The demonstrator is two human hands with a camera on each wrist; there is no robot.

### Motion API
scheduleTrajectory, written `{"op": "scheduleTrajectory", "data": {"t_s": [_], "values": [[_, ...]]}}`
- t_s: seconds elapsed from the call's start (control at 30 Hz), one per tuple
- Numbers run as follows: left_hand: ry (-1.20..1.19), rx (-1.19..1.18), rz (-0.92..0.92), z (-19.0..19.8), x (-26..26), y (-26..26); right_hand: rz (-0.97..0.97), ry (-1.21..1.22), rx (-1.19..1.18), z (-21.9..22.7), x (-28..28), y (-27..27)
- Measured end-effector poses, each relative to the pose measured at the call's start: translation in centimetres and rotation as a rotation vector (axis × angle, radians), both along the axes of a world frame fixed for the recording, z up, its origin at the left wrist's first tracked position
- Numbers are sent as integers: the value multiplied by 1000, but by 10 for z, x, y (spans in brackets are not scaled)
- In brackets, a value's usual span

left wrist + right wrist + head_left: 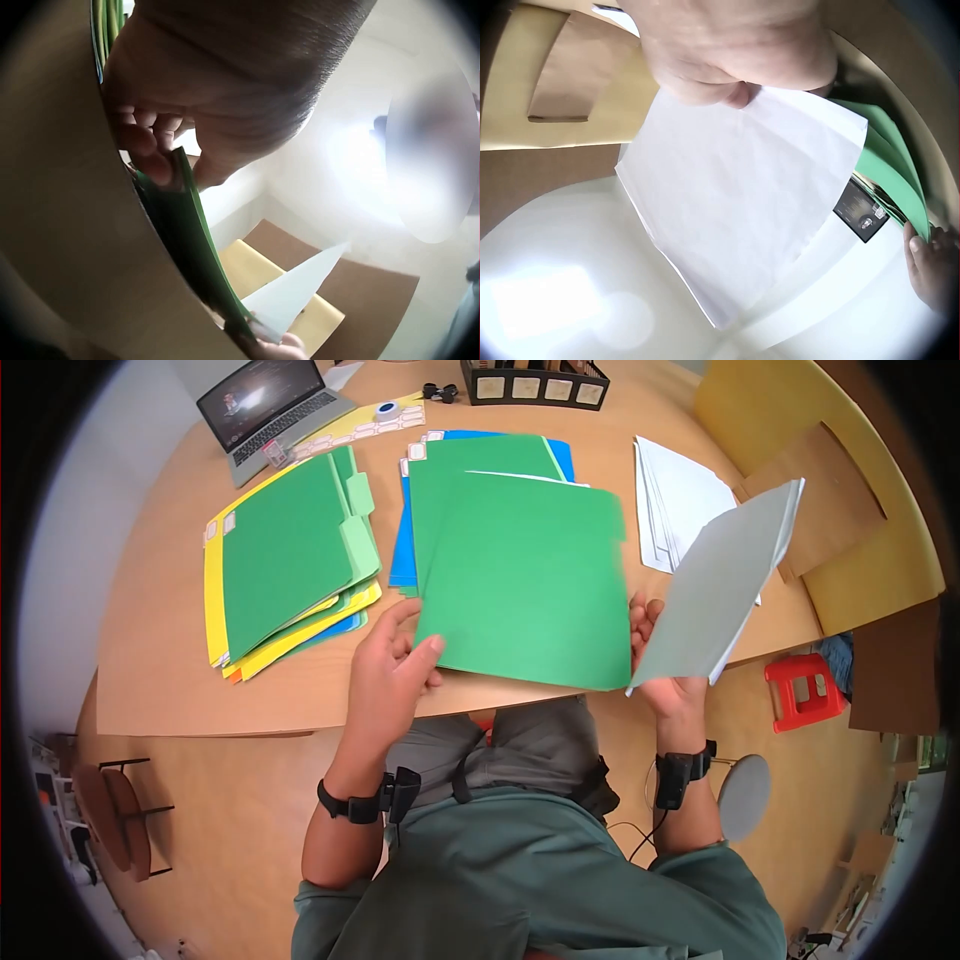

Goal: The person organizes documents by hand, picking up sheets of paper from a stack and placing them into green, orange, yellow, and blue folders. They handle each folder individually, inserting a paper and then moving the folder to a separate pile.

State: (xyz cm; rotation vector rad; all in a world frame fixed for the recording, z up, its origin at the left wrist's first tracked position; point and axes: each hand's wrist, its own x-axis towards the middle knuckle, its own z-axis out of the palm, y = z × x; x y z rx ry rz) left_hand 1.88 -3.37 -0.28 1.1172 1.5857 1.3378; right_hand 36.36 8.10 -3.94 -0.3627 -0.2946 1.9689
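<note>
My left hand (383,675) pinches the near left corner of a green file folder (530,585), thumb on top and fingers beneath. In the left wrist view the folder (178,225) shows edge-on between thumb and fingers. My right hand (672,695) grips white paper sheets (712,580), held tilted up beside the folder's right edge. The right wrist view shows these sheets (735,187) hanging from the hand, whose far fingers are partly hidden. Under the held folder lies a stack of green folders (480,455) and a blue folder (402,550).
A stack of green, yellow and blue tabbed folders (290,560) lies at left. More white papers (685,490) lie at right, near a yellow-and-brown cardboard panel (850,510). A laptop (265,410), label sheets (350,430), a tape roll (387,410) and a black organizer (537,387) stand behind.
</note>
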Motion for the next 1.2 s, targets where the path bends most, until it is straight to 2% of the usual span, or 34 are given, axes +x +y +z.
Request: {"op": "scheduleTrajectory", "data": {"t_s": [0.07,0.17,0.27,0.3,0.33,0.43,0.5,0.57,0.6,0.67,0.7,0.77,0.8,0.9,0.97,1.03,1.1,1.13,1.2], "values": [[-270,-75,-44,1,-2,3,30,23,49,-6,3,3],[-361,-119,-120,7,3,4,12,-56,150,-11,4,7],[-353,-83,-115,6,2,0,45,-63,267,-14,9,5],[-348,-83,-111,8,-1,-2,98,107,152,-10,8,2],[-294,-27,-13,11,-6,-4,149,276,36,-8,8,0],[-263,200,266,15,-32,-7,163,321,14,-9,10,-1],[-138,226,328,15,-78,-14,171,333,20,-8,9,-3],[-101,245,444,18,-114,-20,152,343,32,-8,7,-4],[-96,246,443,19,-135,-27,151,347,32,-8,5,-4],[66,176,464,19,-170,-41,175,382,44,-9,5,-4],[70,177,458,17,-177,-43,170,387,46,-10,5,-4],[970,216,857,13,-184,-44,170,372,56,-13,6,-4],[973,224,850,13,-183,-46,162,377,59,-14,5,-4],[882,263,808,16,-168,-46,167,369,73,-10,3,-6],[598,162,397,22,-128,-41,112,279,55,-3,3,-8],[662,90,157,30,-86,-24,118,276,60,-2,5,-7],[899,141,-60,30,-54,-5,127,278,68,-2,6,-8],[897,142,-61,30,-42,5,118,275,73,-1,7,-9],[1001,167,-259,32,-21,25,105,272,81,2,7,-11]]}}
